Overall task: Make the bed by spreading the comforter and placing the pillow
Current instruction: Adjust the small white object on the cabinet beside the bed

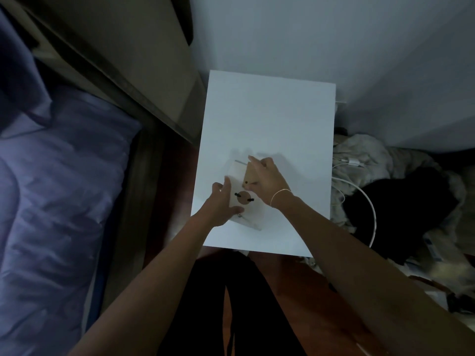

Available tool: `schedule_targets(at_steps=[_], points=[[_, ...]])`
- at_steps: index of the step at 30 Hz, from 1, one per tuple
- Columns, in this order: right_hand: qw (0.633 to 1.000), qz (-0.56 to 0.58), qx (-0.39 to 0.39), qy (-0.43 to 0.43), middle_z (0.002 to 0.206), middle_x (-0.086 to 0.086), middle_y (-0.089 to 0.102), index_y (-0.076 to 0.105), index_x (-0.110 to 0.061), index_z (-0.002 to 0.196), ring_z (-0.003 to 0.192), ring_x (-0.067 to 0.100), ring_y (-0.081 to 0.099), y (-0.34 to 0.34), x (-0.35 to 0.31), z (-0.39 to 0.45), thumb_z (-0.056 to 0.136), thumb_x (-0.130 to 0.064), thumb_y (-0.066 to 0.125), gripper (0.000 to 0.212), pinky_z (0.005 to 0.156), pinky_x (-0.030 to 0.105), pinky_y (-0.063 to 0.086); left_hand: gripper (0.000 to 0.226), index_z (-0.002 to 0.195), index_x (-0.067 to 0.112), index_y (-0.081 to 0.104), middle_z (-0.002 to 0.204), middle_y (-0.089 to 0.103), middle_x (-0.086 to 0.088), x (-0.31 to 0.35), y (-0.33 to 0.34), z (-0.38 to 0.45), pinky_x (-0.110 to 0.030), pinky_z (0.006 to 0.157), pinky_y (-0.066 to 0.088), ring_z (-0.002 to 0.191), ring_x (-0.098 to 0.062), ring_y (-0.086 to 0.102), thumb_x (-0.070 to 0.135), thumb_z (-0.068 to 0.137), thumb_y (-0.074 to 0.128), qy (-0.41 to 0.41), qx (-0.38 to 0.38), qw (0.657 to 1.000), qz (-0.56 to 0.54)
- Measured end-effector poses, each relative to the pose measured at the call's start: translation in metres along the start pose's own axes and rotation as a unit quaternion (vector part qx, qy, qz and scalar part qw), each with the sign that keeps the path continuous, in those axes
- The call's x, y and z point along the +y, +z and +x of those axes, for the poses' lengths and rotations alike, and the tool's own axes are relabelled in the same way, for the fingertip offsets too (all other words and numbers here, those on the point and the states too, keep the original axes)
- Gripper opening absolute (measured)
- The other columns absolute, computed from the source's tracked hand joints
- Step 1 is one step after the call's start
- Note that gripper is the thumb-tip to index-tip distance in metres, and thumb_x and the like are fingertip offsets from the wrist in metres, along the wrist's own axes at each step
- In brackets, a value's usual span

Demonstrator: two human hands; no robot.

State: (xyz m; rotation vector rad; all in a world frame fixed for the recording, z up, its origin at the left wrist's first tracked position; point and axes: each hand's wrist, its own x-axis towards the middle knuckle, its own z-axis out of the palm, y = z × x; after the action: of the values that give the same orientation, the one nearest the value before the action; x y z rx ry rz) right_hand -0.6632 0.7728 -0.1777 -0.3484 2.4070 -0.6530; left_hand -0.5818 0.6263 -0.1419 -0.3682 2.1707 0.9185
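No legible writing — hands point(246, 191) on pale device point(245, 201)

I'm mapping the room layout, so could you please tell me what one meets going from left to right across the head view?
Blue comforter → wooden bed frame → white side table, with both hands on a small white object → white cable → heap of clothes.

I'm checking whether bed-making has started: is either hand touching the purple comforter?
Apart. The head view shows both the left hand and right hand on a small box on the white table, well clear of the comforter.
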Motion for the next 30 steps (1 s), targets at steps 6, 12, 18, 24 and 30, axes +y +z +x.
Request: schedule_targets(at_steps=[6,12,18,24,30], points=[[1.000,-0.009,-0.022,0.020,0.122,0.008,0.043,0.051,-0.017,0.114,0.110,0.027,0.050,-0.012,0.000,0.005,0.066,-0.034,0.080,0.059,0.093,0.034,0.045,0.104,0.149,0.013,-0.011,0.138,0.023,-0.017,0.006,0.000,-0.001,-0.033,0.087,0.045,0.113,-0.034,0.048,0.031,0.084,0.068,0.001,-0.006,1.000,0.006],[0.996,0.075,-0.035,0.021,0.134,0.009,0.044,0.040,-0.022,0.138,0.120,0.025,0.048,-0.028,0.020,-0.008,0.084,-0.019,0.061,0.059,0.099,0.030,0.039,0.104,0.149,0.010,-0.008,0.139,0.024,-0.018,0.019,-0.002,0.000,-0.026,0.078,0.041,0.118,-0.032,0.043,0.037,0.083,0.068,-0.011,-0.015,1.000,0.004],[0.992,0.129,-0.007,0.012,0.143,0.007,0.041,0.041,-0.018,0.139,0.134,0.021,0.037,-0.027,0.047,-0.077,0.069,0.010,0.048,0.076,0.109,0.022,0.026,0.112,0.149,0.008,0.004,0.144,0.026,-0.018,0.033,-0.017,0.006,-0.030,0.083,0.045,0.127,-0.032,0.039,0.050,0.072,0.074,-0.069,-0.052,0.996,-0.009],[0.990,0.137,0.032,-0.006,0.153,-0.004,0.030,0.036,-0.027,0.143,0.139,0.010,0.029,-0.008,0.050,-0.098,0.085,-0.013,0.064,0.066,0.111,0.017,0.020,0.044,0.106,0.009,0.052,0.101,0.052,-0.007,0.058,-0.038,0.015,-0.021,0.060,0.045,0.077,-0.013,0.049,0.036,0.078,0.073,-0.075,-0.059,0.988,-0.123],[0.975,0.157,0.157,-0.032,0.126,0.008,0.062,0.061,-0.013,0.122,0.115,0.024,0.059,-0.026,0.042,-0.069,0.091,-0.014,0.054,0.032,0.104,0.033,0.043,0.041,0.108,0.008,0.051,0.099,0.053,-0.006,0.071,-0.057,0.015,-0.028,0.072,0.054,0.080,-0.023,0.062,0.046,0.096,0.043,-0.127,0.002,0.918,-0.375]])
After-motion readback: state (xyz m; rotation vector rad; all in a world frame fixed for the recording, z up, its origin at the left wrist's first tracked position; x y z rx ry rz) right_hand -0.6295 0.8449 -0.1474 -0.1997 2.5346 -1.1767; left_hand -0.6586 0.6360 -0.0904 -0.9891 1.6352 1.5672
